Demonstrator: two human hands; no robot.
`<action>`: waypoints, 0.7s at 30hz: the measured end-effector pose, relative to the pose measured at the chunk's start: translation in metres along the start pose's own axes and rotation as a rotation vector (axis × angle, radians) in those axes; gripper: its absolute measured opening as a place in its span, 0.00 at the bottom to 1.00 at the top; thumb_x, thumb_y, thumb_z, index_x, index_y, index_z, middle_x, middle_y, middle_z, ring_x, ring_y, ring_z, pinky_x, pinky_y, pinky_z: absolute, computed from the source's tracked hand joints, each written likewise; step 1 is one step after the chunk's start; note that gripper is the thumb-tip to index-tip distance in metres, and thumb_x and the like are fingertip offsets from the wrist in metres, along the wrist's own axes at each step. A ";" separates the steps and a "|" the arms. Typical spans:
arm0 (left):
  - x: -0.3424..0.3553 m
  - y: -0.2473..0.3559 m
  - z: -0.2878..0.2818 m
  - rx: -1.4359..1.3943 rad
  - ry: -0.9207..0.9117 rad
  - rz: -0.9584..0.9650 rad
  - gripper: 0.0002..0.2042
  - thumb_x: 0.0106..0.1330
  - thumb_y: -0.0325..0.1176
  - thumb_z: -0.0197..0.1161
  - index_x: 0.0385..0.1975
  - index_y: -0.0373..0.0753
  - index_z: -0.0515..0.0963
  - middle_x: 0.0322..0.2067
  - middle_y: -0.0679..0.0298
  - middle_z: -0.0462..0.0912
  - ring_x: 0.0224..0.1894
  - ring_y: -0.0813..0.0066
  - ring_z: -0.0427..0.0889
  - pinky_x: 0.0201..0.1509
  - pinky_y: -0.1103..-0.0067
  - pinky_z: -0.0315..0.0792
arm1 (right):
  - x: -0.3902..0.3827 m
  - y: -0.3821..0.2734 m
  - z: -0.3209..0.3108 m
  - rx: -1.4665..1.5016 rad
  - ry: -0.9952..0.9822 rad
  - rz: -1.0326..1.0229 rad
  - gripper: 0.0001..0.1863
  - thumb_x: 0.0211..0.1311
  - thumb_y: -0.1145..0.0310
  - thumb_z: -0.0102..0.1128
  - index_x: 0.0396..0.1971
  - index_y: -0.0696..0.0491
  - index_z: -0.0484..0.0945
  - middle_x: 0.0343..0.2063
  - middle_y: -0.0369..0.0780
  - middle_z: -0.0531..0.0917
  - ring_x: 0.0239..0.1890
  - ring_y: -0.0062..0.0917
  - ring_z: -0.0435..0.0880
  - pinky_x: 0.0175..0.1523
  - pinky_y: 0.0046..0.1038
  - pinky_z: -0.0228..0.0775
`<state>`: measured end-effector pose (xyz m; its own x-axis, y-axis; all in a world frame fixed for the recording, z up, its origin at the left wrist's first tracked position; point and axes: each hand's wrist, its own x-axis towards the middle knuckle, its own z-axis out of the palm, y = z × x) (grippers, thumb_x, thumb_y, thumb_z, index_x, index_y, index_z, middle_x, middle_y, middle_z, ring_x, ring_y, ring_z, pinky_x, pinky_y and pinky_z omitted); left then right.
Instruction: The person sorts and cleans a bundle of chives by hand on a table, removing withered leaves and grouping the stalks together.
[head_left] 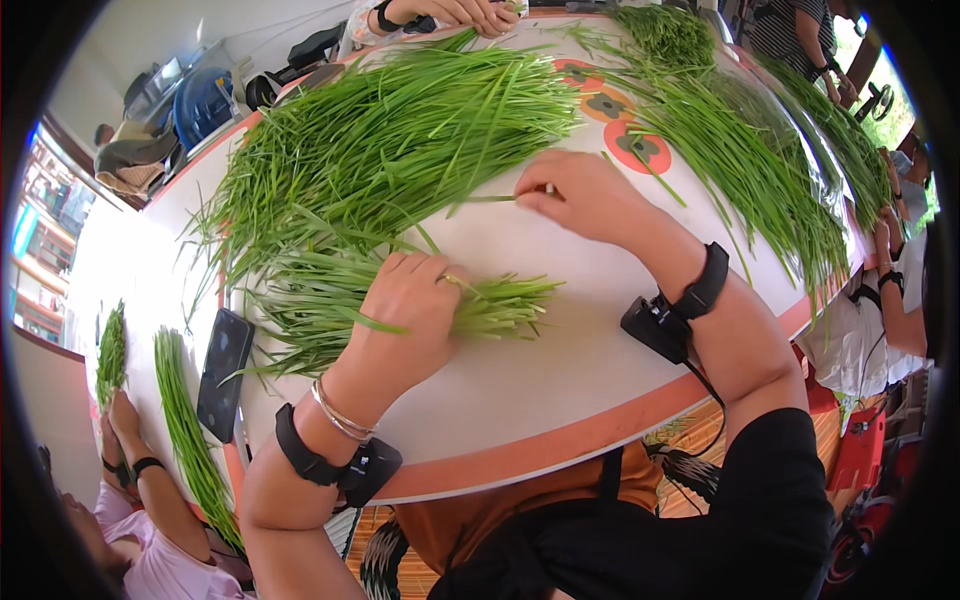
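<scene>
My left hand is wrapped round a bunch of garlic chives, its cut pale ends pointing right and its leafy ends spreading left over the white table. Farther right, my right hand is raised above the table with its fingers pinched together. A single chive blade runs left from those fingertips toward the big heap of garlic chives. That heap lies just beyond both hands, its stem ends facing right. Each of my wrists wears a black strap with a small black device.
A dark phone lies near the table's left edge, beside another long bundle of chives. More chives spread along the right side. Other people's hands work at the far edge and at both sides. A red-orange border rims the table.
</scene>
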<state>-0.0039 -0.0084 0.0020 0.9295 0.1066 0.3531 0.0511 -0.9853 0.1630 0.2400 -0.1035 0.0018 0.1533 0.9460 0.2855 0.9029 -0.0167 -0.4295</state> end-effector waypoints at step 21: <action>0.006 0.008 -0.006 -0.095 -0.153 0.079 0.19 0.44 0.31 0.71 0.36 0.41 0.73 0.32 0.60 0.77 0.38 0.57 0.76 0.43 0.68 0.68 | -0.004 -0.026 0.021 0.353 0.076 -0.190 0.11 0.56 0.66 0.63 0.37 0.53 0.76 0.33 0.40 0.80 0.38 0.35 0.79 0.43 0.34 0.71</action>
<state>-0.0002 -0.0152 0.0107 0.9742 0.0013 0.2256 -0.0518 -0.9720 0.2293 0.2077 -0.0999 -0.0062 0.0377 0.8947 0.4450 0.7269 0.2810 -0.6266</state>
